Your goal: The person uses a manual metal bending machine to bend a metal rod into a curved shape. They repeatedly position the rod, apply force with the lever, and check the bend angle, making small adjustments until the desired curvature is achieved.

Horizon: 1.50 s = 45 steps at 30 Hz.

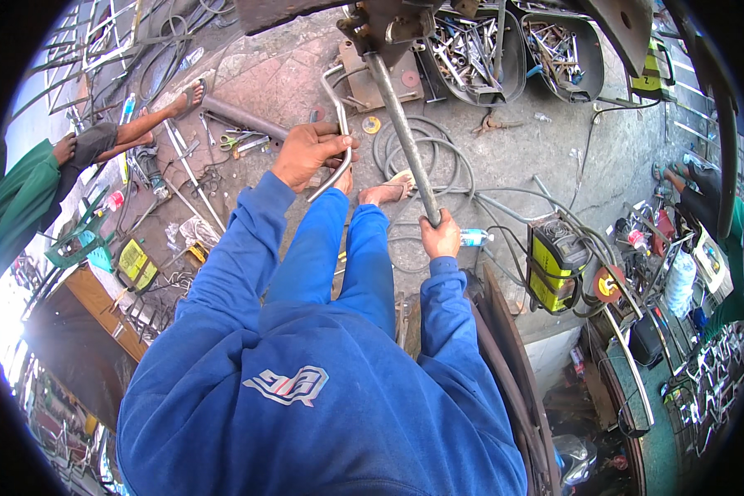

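In my left hand (310, 155) is a thin, shiny metal rod (340, 106), pinched between thumb and fingers. The rod is hooked at its upper end and bent again lower down. My right hand (441, 237) is wrapped round the lower end of a long grey metal pipe (405, 136). That pipe slants up to a dark, rusty metal fixture (386, 31) at the top of the view, where its upper end meets the underside. Beneath the fixture, a flat metal plate (379, 78) lies on the concrete floor. The two hands are apart, with my legs between and below them.
Two dark bins (511, 73) (593, 83) hold many metal pieces. A yellow-and-black machine (554, 266) with cables stands at right, near a water bottle (474, 238). Coiled hose (448, 147) lies ahead. One person (25, 198) is at far left, another (693, 186) at far right.
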### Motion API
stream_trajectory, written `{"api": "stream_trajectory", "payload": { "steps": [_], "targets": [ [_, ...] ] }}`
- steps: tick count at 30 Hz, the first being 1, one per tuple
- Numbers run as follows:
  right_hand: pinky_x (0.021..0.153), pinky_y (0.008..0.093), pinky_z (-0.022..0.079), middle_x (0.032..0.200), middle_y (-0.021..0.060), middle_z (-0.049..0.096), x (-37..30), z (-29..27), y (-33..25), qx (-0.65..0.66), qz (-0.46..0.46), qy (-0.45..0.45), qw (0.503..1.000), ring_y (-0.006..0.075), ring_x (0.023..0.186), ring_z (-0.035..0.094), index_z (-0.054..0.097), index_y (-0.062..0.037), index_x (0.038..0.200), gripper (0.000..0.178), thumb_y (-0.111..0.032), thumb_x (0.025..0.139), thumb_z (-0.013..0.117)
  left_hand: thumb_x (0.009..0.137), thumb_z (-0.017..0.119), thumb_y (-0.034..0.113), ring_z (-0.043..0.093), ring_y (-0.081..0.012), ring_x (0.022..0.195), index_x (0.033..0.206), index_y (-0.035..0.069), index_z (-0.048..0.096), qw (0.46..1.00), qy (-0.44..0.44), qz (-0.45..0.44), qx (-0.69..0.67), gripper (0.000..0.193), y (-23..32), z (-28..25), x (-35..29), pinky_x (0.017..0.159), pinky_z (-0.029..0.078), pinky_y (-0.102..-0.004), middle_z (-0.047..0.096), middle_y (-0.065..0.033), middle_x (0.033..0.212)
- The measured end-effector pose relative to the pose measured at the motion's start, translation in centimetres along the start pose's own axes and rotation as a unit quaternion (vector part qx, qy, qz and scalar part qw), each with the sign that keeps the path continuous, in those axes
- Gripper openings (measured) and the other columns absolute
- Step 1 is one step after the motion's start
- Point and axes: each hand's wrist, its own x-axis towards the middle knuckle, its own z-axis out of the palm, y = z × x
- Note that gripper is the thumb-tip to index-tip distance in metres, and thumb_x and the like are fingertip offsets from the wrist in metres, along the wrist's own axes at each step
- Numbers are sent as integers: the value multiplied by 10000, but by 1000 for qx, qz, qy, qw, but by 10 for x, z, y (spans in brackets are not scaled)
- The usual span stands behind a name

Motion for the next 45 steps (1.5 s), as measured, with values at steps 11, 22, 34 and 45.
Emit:
{"api": "stream_trajectory", "payload": {
  "steps": [11,22,34,45],
  "targets": [
    [742,466,472,861,265,636,2,3,2,3,-6,4,1000,425,854,610,606,31,1000,475,-332,705,687,832,675,147,680,-204,795,1026,-84,619,1000,4,-1,0,308,-2,-2,1,620,531,-260,674,-140,922],
    [728,465,475,829,257,638,3,7,5,7,-11,27,1000,427,830,614,610,19,969,442,-327,704,686,833,672,145,681,-217,799,1062,-95,598,1000,5,-6,5,340,1,-3,3,634,536,-272,671,-146,933],
    [715,478,468,813,240,639,2,9,3,-8,-5,40,999,430,814,611,612,-15,907,369,-312,701,686,843,655,129,679,-228,843,1065,-100,598,999,6,-11,32,324,0,-2,11,693,543,-269,666,-148,956],
    [684,468,461,777,240,622,2,9,2,11,0,35,999,433,783,598,578,-12,841,346,-312,705,686,842,654,117,678,-223,864,1098,-100,582,999,12,-2,53,342,2,-3,5,699,543,-272,668,-143,956]
  ]
}}
